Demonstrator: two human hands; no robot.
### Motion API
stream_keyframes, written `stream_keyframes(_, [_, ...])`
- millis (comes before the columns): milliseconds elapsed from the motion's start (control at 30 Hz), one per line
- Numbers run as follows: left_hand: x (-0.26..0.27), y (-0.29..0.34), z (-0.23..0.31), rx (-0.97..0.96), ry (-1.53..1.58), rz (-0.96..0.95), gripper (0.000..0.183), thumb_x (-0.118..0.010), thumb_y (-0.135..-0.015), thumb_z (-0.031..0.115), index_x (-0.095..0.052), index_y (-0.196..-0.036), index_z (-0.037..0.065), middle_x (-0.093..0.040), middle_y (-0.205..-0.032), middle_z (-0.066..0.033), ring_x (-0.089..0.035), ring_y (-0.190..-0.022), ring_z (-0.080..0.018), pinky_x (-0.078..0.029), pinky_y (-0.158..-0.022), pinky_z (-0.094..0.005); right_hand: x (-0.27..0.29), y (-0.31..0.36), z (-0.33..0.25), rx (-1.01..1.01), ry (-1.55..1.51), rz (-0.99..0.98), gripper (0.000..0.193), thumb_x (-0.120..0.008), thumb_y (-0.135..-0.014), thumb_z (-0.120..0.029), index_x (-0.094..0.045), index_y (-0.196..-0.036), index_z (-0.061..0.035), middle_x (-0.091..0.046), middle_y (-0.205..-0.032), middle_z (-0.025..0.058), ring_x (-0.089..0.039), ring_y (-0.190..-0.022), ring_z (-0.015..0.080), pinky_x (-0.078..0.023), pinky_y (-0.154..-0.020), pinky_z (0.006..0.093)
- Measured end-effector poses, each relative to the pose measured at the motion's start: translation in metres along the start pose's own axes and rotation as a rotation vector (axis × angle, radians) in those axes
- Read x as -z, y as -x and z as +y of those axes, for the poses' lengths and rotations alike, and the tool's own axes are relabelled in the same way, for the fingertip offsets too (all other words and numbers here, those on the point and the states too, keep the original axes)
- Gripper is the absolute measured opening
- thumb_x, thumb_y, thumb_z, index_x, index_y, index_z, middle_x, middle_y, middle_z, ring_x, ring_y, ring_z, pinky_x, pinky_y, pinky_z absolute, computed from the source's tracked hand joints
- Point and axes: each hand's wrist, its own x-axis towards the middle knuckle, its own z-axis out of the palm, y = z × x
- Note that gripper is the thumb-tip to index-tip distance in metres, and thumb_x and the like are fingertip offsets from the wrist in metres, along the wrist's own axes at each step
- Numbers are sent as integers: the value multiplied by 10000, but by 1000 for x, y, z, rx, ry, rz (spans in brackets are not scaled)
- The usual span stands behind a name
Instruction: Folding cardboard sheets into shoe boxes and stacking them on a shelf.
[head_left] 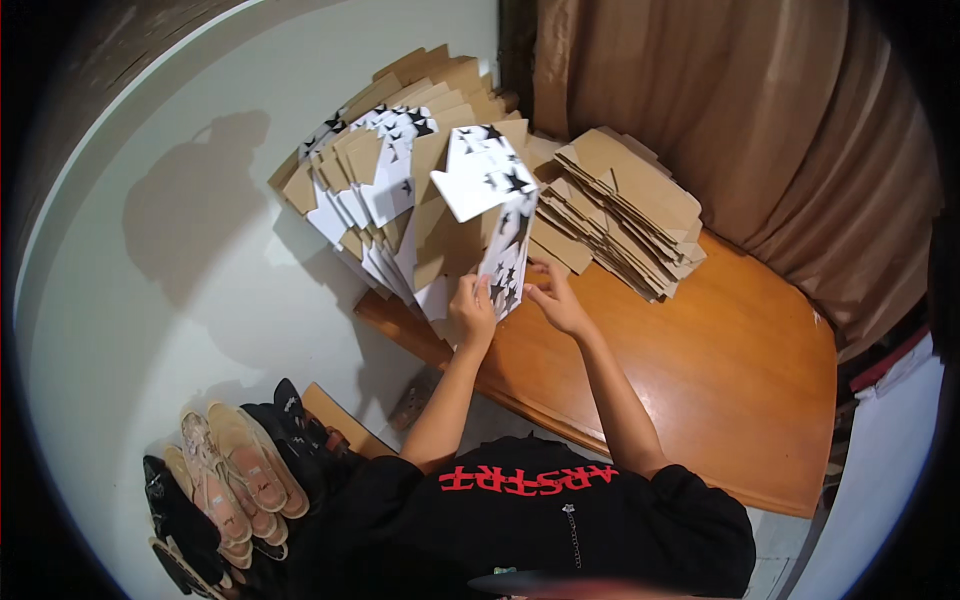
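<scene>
A partly folded cardboard box (507,240), white with black stars, stands tilted between my hands over the near left edge of the table. Its upper flap (485,170) leans open above the long narrow side. My left hand (473,312) is closed on the lower left edge of this box. At its lower right edge my right hand (557,300) has its fingers curled, thumb and fingertips against the cardboard. Just behind, a large stack of flat star-printed cardboard boxes (372,185) fans out, brown and white sides showing. Some of that stack is hidden by the held box.
A second pile of flat brown cardboard (630,205) lies at the back of the wooden table (690,370). A brown curtain (710,90) hangs behind it, and a pale wall (90,330) rises at the left. Several shoes (235,470) sit at the lower left.
</scene>
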Motion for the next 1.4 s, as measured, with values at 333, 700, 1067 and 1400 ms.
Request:
stream_keyframes(333, [-57, 30, 104, -718, 160, -477, 137, -556, -733, -5, -607, -848, 49, -633, -1004, -35, -538, -1113, -274, -360, -936, -528, 98, 79, -62, 276, 420, 688, 1029, -774, -627, -303, -142, -1382, -4, -208, -1326, 223, -286, -1221, 341, -283, -1017, 424])
stream_keyframes(700, [-119, 132, 200, -936, 468, -964, 130, -554, -757, 89, -638, -854, 110, -644, -1056, 16, -608, -983, -149, -395, -938, -448, 211, 256, -21, -225, 490, 1169, 206, -543, -854, -139, -589, -948, 39, -606, -771, 202, -600, -779, 309, -448, -698, 385])
stream_keyframes(1067, [-164, 173, 228, -313, 122, -1356, 414, -563, -817, 414, -633, -1047, 77, -533, -1215, -124, -415, -1201, -319, -286, -1011, -445, 271, 355, 27, -448, 624, 1168, 188, -538, -794, -110, -587, -897, 39, -568, -790, 295, -571, -791, 444, -448, -636, 433])
stream_keyframes(1400, [-178, 144, 192, -7, -19, -1249, 609, -635, -754, 462, -565, -1151, 4, -477, -1259, -201, -388, -1215, -349, -300, -1017, -431, 292, 369, 49, -709, 745, 912, 340, -528, -824, -256, -607, -900, 65, -603, -863, 289, -584, -799, 453, -465, -720, 480])
